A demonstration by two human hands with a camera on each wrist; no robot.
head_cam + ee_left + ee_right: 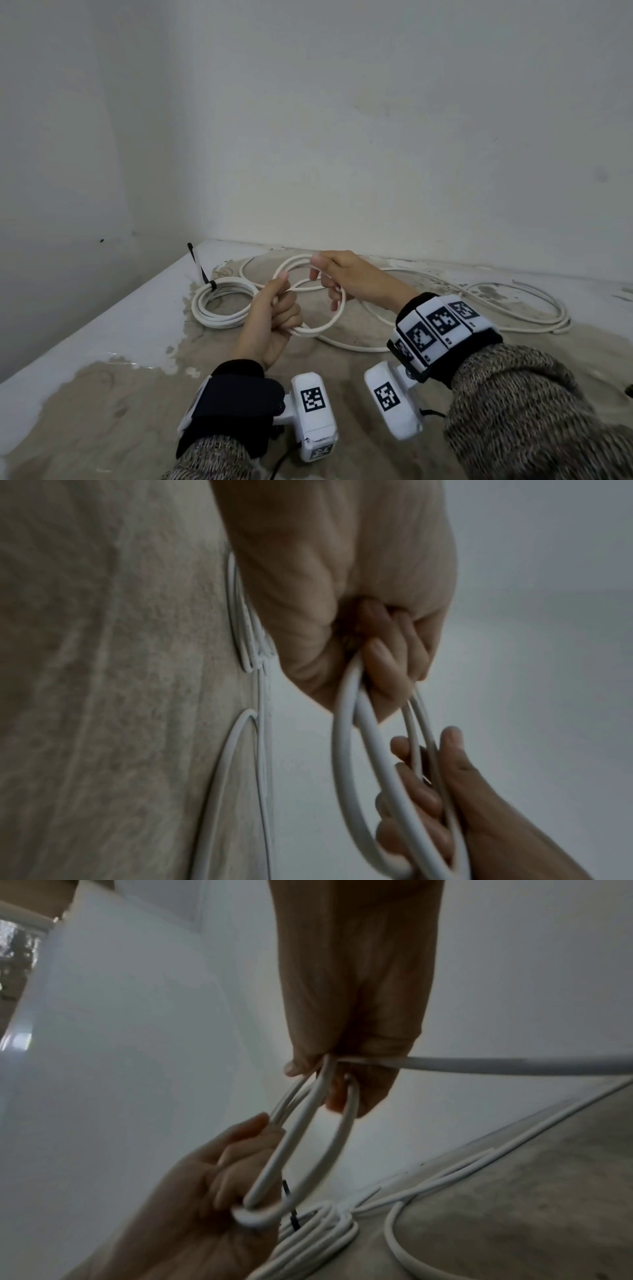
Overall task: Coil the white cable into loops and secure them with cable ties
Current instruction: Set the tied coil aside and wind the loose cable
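Observation:
A white cable [329, 322] is held in small loops above the floor between both hands. My left hand [274, 308] grips one side of the loops in a fist; in the left wrist view its curled fingers [387, 653] close round the strands [346, 750]. My right hand [337, 274] pinches the far side of the loops [308, 1137], and a strand [514, 1064] runs off to the right from it. A finished white coil [222, 305] lies on the floor at the left, bound with a black cable tie [211, 285].
Loose white cable [513, 308] trails in long curves over the patchy concrete floor [120, 411] to the right. Two white walls meet in a corner [191, 171] just behind the coil. A black and white tie end [195, 260] sticks up near the corner.

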